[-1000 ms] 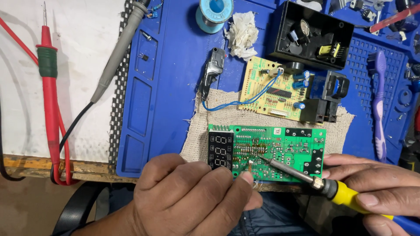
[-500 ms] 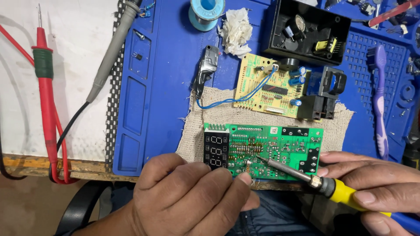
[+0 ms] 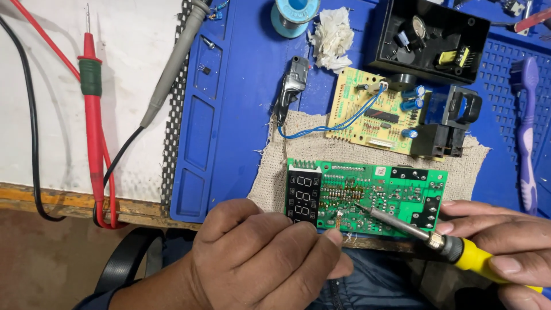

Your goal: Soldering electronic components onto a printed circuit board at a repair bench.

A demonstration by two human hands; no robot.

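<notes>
Hands unmoved; soldering iron tip on green board.

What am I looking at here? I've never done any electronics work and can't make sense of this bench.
The picture comes from a camera worn on a person's head, looking down at their own two hands. The right hand holds a yellow-handled soldering iron, its tip on a green circuit board with a small black display. The left hand pinches a thin wire at the same spot. The board lies on a scrap of coarse cloth over a blue work mat. Around it lie a yellow circuit board, a spool of solder, a red test probe, a grey probe and a purple brush.
</notes>
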